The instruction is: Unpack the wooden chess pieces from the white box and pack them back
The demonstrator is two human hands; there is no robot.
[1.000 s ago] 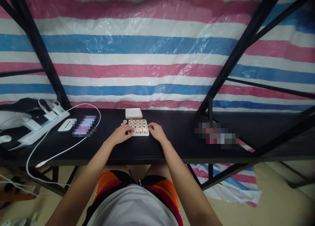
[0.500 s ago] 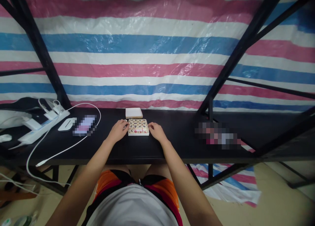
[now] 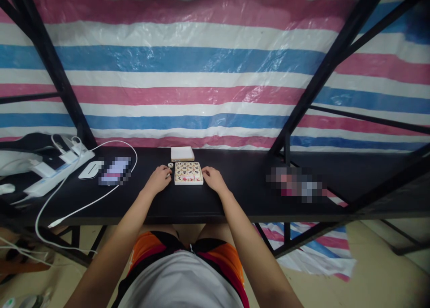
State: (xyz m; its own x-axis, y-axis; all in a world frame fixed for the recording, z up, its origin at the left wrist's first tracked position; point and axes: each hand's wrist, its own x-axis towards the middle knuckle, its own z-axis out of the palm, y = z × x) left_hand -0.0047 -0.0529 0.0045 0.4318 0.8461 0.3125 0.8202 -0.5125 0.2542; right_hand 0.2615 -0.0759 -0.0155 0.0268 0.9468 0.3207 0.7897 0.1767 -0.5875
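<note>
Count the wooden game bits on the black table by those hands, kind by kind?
Square wooden tray filled with round pieces: 1
Plain flat square wooden box behind it: 1
Loose round wooden piece by the left hand: 1
Total: 3. The pieces inside the tray are too small to count.

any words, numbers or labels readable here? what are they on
No text can be read.
The pieces in the box: black and red marks, too small to read.
The loose piece: mark too small to read.
The left patch and right patch on the table: pixelated, unreadable.
The lid: plain.
</note>
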